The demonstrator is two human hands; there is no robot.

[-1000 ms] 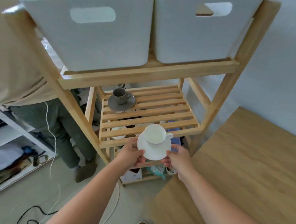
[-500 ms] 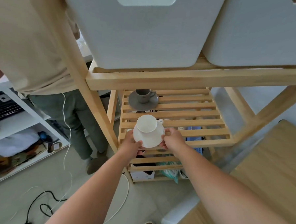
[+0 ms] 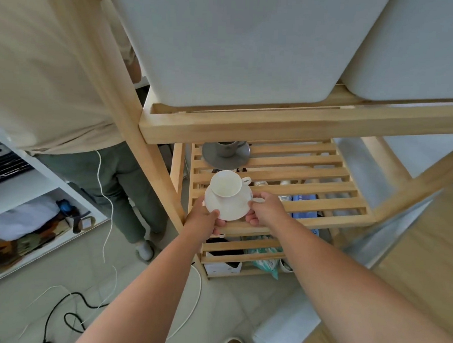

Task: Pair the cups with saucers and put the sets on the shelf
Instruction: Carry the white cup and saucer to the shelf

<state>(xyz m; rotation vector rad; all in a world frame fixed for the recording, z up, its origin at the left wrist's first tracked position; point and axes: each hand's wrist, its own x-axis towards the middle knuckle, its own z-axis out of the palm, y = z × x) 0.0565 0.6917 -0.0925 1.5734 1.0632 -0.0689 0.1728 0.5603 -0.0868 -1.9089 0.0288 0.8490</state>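
A white cup (image 3: 225, 184) stands on a white saucer (image 3: 231, 207), its handle pointing right. My left hand (image 3: 203, 218) grips the saucer's left rim and my right hand (image 3: 266, 207) grips its right rim. I hold the set just over the front left part of the slatted wooden shelf (image 3: 323, 197). Behind it, at the back left of the same shelf, a grey cup (image 3: 227, 147) sits on a grey saucer (image 3: 225, 156), partly hidden by the shelf rail above.
Two white bins (image 3: 240, 46) sit on the upper shelf, close overhead. Another person (image 3: 50, 65) stands left of the rack. Boxes and bags fill the lower shelf (image 3: 242, 256). A wooden table (image 3: 425, 260) is at right. Cables (image 3: 65, 312) lie on the floor.
Both hands have carried the white cup and saucer forward and left, over the shelf's front slats. The view has moved closer under the bins.
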